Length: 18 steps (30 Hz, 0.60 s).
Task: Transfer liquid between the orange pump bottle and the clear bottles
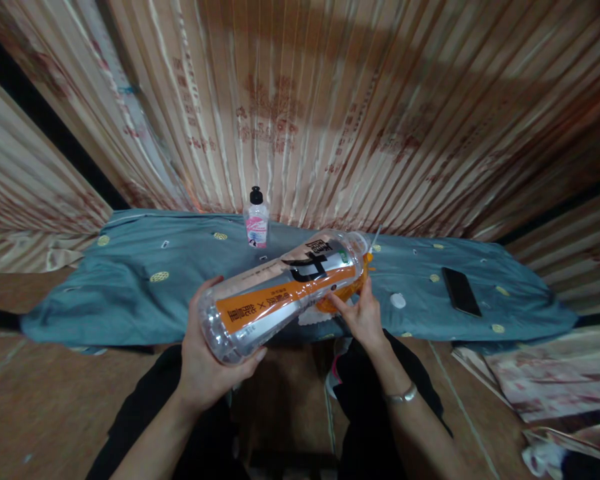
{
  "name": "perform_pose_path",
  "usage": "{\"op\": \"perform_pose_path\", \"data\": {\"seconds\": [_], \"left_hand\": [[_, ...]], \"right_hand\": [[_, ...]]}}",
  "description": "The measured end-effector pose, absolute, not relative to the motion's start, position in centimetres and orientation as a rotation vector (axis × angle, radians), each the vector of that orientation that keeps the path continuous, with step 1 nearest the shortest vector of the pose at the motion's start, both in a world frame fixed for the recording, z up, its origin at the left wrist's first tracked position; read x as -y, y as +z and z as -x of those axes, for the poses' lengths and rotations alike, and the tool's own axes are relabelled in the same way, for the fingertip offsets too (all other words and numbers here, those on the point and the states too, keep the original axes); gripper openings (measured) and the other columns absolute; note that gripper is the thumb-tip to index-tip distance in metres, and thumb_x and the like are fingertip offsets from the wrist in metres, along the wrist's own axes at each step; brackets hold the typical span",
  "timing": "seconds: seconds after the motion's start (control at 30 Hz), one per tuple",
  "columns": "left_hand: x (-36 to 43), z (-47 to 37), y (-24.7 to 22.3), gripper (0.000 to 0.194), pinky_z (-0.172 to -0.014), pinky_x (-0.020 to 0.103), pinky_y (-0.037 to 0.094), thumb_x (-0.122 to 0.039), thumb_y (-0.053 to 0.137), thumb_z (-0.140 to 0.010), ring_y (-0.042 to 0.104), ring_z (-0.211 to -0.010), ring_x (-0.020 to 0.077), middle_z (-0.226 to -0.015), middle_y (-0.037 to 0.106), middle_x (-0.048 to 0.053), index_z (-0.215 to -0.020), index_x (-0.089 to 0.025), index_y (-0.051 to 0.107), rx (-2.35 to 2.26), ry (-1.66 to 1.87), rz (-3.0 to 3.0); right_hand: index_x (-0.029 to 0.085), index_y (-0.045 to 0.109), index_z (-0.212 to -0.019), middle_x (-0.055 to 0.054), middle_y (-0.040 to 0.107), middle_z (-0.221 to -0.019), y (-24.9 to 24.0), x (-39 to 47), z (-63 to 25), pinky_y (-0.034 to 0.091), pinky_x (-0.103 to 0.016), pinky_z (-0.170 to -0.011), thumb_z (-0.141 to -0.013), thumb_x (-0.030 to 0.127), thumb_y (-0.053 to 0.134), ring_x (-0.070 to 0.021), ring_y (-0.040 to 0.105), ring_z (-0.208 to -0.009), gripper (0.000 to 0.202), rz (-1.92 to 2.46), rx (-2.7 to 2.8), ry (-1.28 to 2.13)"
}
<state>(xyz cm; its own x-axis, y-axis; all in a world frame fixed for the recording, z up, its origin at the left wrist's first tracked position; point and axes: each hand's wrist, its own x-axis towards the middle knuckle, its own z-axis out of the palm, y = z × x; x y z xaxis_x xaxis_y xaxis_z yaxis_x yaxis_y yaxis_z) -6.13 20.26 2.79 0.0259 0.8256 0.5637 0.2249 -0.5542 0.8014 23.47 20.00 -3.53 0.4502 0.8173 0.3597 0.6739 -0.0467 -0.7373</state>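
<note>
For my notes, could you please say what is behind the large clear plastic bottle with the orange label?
From this view, a glossy orange object, a white scalloped-edged piece and teal patterned cloth show partly behind the bottle. Their covered portions, and anything entirely hidden, cannot be seen.

On the large clear plastic bottle (280, 293) near the middle, the silver-and-orange label (250, 308) bears a big black character turned sideways and an "×" among smaller Chinese characters, not surely legible. Print on the small black-capped clear bottle (257, 229), farther left, and far beige pleated curtain (320, 107) is too blurred.
</note>
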Motion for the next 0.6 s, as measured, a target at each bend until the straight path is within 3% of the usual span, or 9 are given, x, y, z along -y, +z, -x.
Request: {"op": "perform_pose_path", "data": {"seconds": [0.4, 0.6], "left_hand": [[-20.13, 6.17, 2.69, 0.090, -0.091, 0.044, 0.068, -0.036, 0.091, -0.065, 0.079, -0.107, 0.0317, -0.122, 0.075, 0.010, -0.146, -0.023, 0.054, -1.073, 1.556, -1.752], [-20.11, 6.17, 2.90, 0.089, -0.091, 0.039, 0.068, -0.037, 0.089, -0.067, 0.080, -0.106, 0.0286, -0.122, 0.076, 0.009, -0.147, -0.024, 0.053, -1.071, 1.563, -1.770]], "right_hand": [[0.015, 0.053, -0.146, -0.021, 0.077, -0.129, -3.05, -19.84, -23.67, 0.063, -0.055, -0.098, -0.080, 0.072, 0.076, -0.0397, 0.077, -0.115, 0.090, 1.737, 1.303, 0.242], [0.016, 0.055, -0.144, -0.021, 0.076, -0.131, -2.65, -19.79, -23.32, 0.061, -0.055, -0.102, -0.082, 0.071, 0.074, -0.0389, 0.075, -0.119, 0.085, 1.727, 1.305, 0.214]]}}
